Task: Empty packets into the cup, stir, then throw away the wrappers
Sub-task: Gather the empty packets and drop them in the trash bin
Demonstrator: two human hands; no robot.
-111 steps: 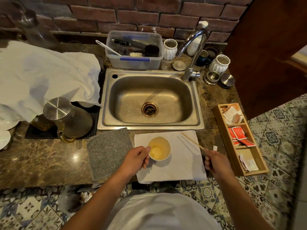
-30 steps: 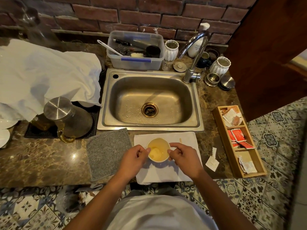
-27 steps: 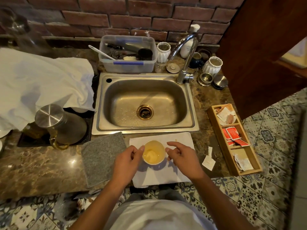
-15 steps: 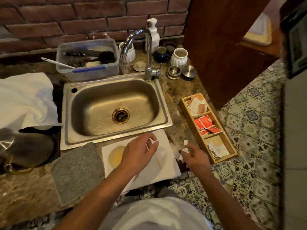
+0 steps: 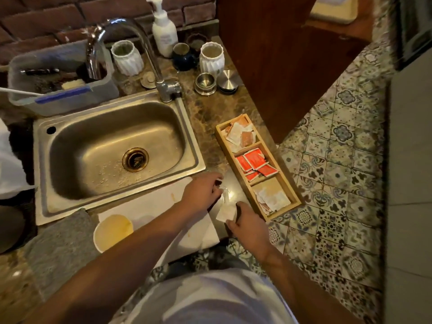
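A white cup [image 5: 112, 232] of yellowish liquid stands on a white cloth [image 5: 154, 206] at the counter's front edge. Both hands are to its right, over the bare counter strip between the cloth and the wooden tray. My right hand [image 5: 243, 225] pinches a torn white wrapper [image 5: 225, 212]. My left hand [image 5: 202, 191] reaches across the cloth, and its fingertips close on a small white wrapper scrap [image 5: 225, 195]; the scrap is blurred. No stirring stick is visible.
A wooden tray [image 5: 258, 167] with three compartments of packets lies right of the hands. The steel sink [image 5: 112, 148] and tap [image 5: 163, 85] are behind. A grey mat [image 5: 60, 244] lies left of the cup. Jars and a soap bottle [image 5: 163, 29] stand by the wall.
Both hands have left the cup and gone right to the wrappers on the counter. The right hand has lifted a wrapper. The stick it held earlier is out of sight. The view swung right.
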